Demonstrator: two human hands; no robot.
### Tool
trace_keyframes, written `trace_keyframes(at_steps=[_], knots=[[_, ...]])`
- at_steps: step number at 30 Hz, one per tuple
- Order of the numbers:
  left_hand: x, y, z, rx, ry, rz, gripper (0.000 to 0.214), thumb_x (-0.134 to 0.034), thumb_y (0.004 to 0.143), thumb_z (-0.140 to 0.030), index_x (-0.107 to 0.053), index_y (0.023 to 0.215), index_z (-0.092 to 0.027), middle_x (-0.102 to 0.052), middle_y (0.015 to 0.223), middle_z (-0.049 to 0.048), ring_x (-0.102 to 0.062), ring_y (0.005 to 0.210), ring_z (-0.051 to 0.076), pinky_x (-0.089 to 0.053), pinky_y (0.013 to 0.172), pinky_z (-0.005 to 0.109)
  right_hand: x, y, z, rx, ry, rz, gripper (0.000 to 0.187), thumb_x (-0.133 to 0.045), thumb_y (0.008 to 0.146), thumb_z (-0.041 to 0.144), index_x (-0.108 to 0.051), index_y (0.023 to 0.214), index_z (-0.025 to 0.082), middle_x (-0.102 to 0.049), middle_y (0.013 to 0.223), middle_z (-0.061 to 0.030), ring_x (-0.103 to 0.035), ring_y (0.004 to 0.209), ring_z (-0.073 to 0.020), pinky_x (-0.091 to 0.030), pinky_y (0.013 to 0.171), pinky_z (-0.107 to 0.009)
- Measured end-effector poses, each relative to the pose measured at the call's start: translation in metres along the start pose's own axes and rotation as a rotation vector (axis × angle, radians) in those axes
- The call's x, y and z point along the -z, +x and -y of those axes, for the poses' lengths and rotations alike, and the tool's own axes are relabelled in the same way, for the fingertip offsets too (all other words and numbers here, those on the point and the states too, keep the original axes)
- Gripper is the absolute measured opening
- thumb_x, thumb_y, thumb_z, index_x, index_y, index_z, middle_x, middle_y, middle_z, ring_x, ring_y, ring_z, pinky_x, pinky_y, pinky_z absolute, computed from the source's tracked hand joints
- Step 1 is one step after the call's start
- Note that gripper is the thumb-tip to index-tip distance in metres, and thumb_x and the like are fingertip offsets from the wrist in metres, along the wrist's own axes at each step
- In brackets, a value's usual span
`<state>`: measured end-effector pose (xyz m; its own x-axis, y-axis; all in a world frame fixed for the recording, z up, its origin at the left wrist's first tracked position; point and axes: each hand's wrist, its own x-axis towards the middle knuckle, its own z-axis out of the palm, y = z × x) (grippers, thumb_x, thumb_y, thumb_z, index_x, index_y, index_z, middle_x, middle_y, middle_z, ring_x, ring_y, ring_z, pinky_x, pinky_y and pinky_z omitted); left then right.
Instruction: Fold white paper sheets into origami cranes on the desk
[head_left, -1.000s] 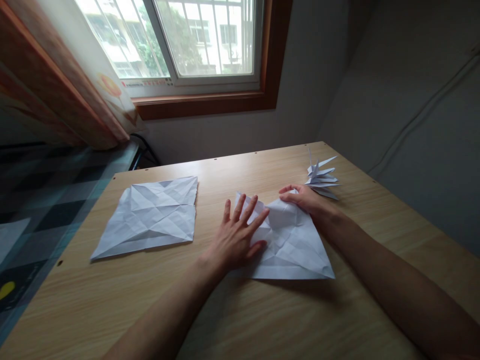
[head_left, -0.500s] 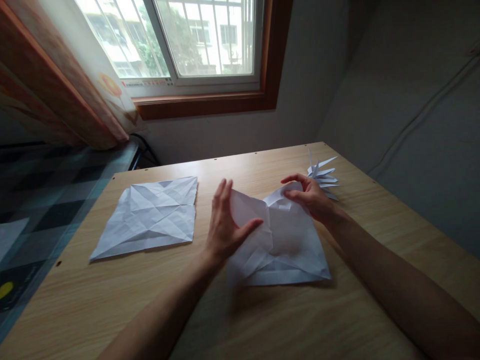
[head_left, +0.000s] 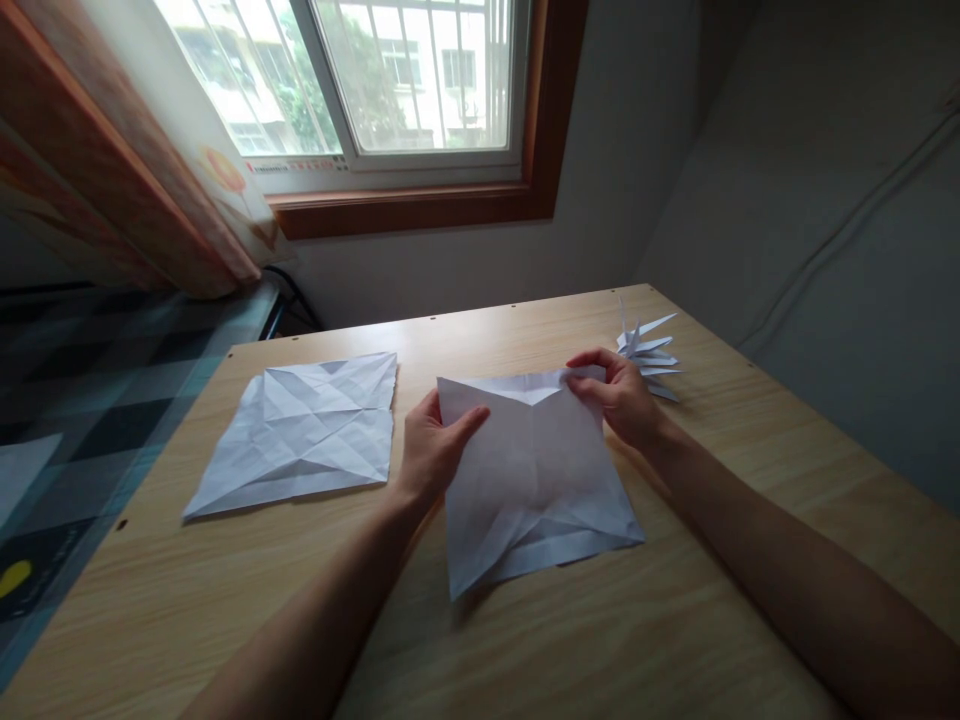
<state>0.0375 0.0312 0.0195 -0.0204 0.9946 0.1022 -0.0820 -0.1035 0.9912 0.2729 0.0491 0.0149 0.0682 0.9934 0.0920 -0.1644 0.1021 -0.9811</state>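
A creased sheet of white paper [head_left: 532,470] is held up between my two hands, tilted over the table, its top edge bent into a shallow V. My left hand [head_left: 439,445] grips its left side, thumb on the near face and fingers behind. At the upper right corner my right hand [head_left: 619,395] pinches the paper between thumb and fingers. Left of my hands a second creased white sheet [head_left: 307,430] lies spread on the table. Just beyond my right hand sits a spiky folded-paper piece [head_left: 649,352] with several thin points.
The wooden table [head_left: 300,640] has its far edge below a barred window [head_left: 420,80]. To the left is a surface with a checked cloth [head_left: 112,420], and a curtain [head_left: 127,150] hangs above it. A cable [head_left: 825,240] runs along the right wall.
My left hand has moved left and down and closed on the sheet's left side. The sheet's lower left corner has swung into view, and its face looks flatter. My right hand keeps its pinch.
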Motion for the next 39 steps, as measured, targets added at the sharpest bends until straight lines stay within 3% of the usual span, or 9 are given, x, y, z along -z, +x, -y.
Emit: trace_keyframes(at_steps=[7,12,16,18,21,24,33,36,39], knots=[[0.007,0.005,0.012,-0.093,0.15,-0.031,0.028,-0.075,0.07,-0.03,-0.062,0.089,-0.015,-0.072,0.084,0.0045,-0.066,0.072,0.016,-0.051,0.065,0.026,0.002,0.007,-0.015,0.068,-0.142,-0.092,0.031,-0.075,0.064,0.028,-0.062,0.09,0.018,-0.064,0.076,0.0008,-0.057,0.059,-0.0111,-0.045,0.055,-0.023],[0.012,0.001,0.011,-0.154,0.925,-0.048,0.04,-0.065,0.08,-0.025,-0.057,0.119,-0.017,-0.068,0.073,0.0025,-0.064,0.065,0.02,-0.047,0.062,0.029,-0.006,-0.003,-0.023,0.384,-0.832,-0.177,0.031,-0.059,0.08,0.03,-0.061,0.106,0.014,-0.065,0.107,-0.0148,-0.062,0.099,-0.0281,-0.051,0.087,-0.046],[0.012,-0.003,0.014,-0.217,1.216,0.0,0.066,-0.059,0.086,-0.023,-0.032,0.146,-0.018,-0.068,0.072,0.0018,-0.066,0.065,0.023,-0.046,0.061,0.03,-0.029,-0.029,-0.027,0.642,-1.273,0.298,0.061,-0.056,0.087,0.049,-0.048,0.136,0.013,-0.041,0.147,-0.0187,-0.033,0.139,-0.0339,-0.03,0.113,-0.05],[0.012,-0.003,0.016,-0.243,1.239,0.021,0.069,-0.057,0.087,-0.02,-0.027,0.149,-0.02,-0.071,0.082,0.0036,-0.068,0.07,0.023,-0.048,0.063,0.03,-0.04,-0.04,-0.03,0.619,-1.367,0.536,0.078,-0.049,0.086,0.064,-0.041,0.143,0.01,-0.035,0.152,-0.0199,-0.029,0.142,-0.0352,-0.025,0.115,-0.051],[0.014,0.0,0.018,-0.284,1.228,0.05,0.047,-0.054,0.088,-0.015,-0.051,0.134,-0.021,-0.072,0.101,0.0076,-0.069,0.084,0.023,-0.05,0.073,0.03,-0.044,-0.048,-0.035,0.495,-1.443,0.631,0.096,-0.039,0.083,0.076,-0.032,0.148,0.007,-0.03,0.154,-0.0225,-0.025,0.144,-0.0356,-0.02,0.117,-0.05],[0.016,0.004,0.018,-0.294,1.207,0.054,0.029,-0.051,0.089,-0.014,-0.065,0.114,-0.018,-0.071,0.107,0.0101,-0.069,0.09,0.024,-0.051,0.081,0.032,-0.033,-0.047,-0.036,0.409,-1.497,0.576,0.103,-0.037,0.08,0.08,-0.028,0.149,0.005,-0.025,0.155,-0.0233,-0.021,0.145,-0.0357,-0.018,0.118,-0.049],[0.02,0.013,0.006,-0.413,1.054,-0.069,0.028,-0.05,0.088,-0.015,-0.069,0.107,-0.015,-0.073,0.102,0.0106,-0.068,0.091,0.023,-0.051,0.087,0.034,-0.001,-0.035,-0.034,0.233,-1.576,0.354,0.091,-0.035,0.088,0.07,-0.03,0.148,0.002,-0.028,0.155,-0.0207,-0.024,0.145,-0.0305,-0.02,0.118,-0.047],[0.042,0.029,-0.019,-0.4,1.053,-0.126,0.027,-0.053,0.085,-0.016,-0.072,0.105,-0.015,-0.074,0.099,0.0089,-0.068,0.085,0.021,-0.051,0.086,0.032,-0.003,-0.036,-0.034,0.249,-1.559,0.346,0.08,-0.035,0.092,0.061,-0.033,0.146,0.003,-0.03,0.154,-0.0202,-0.026,0.144,-0.0297,-0.02,0.118,-0.046],[0.088,0.052,-0.047,-0.304,1.084,-0.219,0.03,-0.054,0.082,-0.017,-0.072,0.106,-0.016,-0.074,0.097,0.0059,-0.064,0.077,0.017,-0.049,0.083,0.03,-0.005,-0.038,-0.034,0.281,-1.525,0.297,0.068,-0.041,0.093,0.052,-0.041,0.142,0.005,-0.038,0.151,-0.0196,-0.032,0.141,-0.0299,-0.023,0.116,-0.045]])
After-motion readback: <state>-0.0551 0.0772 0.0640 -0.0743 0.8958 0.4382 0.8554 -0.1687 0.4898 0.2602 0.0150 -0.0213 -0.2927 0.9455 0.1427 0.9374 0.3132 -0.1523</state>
